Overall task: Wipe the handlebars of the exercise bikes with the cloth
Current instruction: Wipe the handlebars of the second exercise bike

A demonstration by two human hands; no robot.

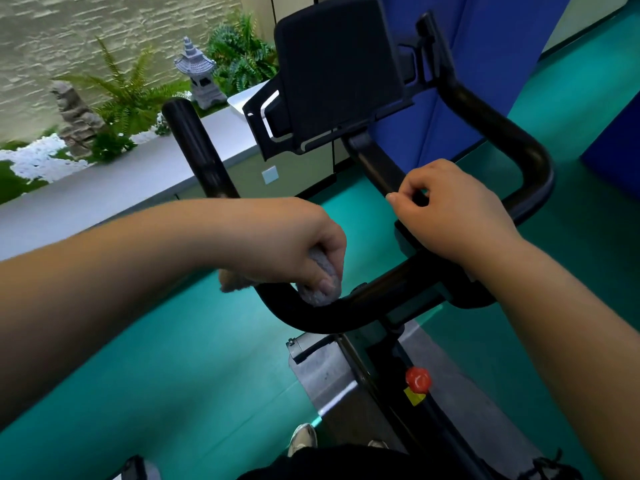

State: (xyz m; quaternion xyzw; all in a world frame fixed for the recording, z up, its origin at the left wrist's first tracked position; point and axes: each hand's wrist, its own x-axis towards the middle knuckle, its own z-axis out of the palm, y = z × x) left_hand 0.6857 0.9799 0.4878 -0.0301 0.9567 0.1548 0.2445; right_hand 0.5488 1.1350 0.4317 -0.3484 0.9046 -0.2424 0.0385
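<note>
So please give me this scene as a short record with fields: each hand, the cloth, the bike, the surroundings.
left hand: grips cloth, presses it on handlebar's left bend
right hand: fingers curled on the central bar
cloth: grey, bunched on the bar
handlebar: black, curved
console: black, above bars
knob: red, on frame
floor: teal

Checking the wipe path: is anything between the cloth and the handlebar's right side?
Yes. The right hand grips the handlebar near its middle, between the cloth in the left hand and the right curve.

Left hand (294, 244) presses cloth (320, 292) onto handlebar (346, 306).
</note>
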